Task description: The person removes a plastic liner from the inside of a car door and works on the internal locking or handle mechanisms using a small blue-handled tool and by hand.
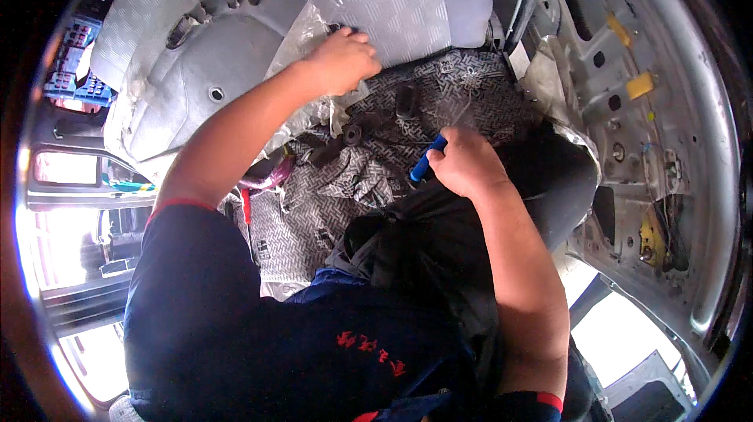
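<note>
In the head view, you have one blue-handled tool (424, 164) in your right hand (469, 161), over the right part of the patterned mat (294, 234). Its long axis runs slantwise: the exposed butt points down-left, back toward you, and the other end points up-right, away from you, where blur hides its tip. Your right fingers are wrapped around the handle, clenched on it.

Your left hand (343, 61) is beyond the mat's far left edge, fingers curled, beside one clear plastic sheet (302, 41); you cannot tell from here whether they grip it.

Count one slim red-handled item (246, 205) at the mat's left edge, its length running roughly toward you. One bare metal door panel (682, 147) stands right of the mat, bearing at least three yellow patches (641, 85). One blue block (85, 61) sits far left of the mat.
</note>
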A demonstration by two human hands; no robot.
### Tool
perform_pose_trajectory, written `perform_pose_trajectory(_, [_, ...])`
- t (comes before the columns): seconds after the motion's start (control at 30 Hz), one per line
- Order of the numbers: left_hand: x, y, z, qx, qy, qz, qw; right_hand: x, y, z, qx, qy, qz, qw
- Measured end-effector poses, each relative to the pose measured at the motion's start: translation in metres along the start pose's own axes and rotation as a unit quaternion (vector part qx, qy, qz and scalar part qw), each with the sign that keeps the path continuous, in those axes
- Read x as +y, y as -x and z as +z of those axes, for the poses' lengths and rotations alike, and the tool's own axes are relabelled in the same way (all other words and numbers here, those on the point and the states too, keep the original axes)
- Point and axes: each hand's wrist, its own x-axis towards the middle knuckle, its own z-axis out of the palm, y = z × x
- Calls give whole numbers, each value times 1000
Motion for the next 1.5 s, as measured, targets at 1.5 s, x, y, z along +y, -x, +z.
perform_pose_trajectory(1.5, [115, 5, -55, -11, 882, -255, 395, 11, 30, -20, 155, -297, -138, 932])
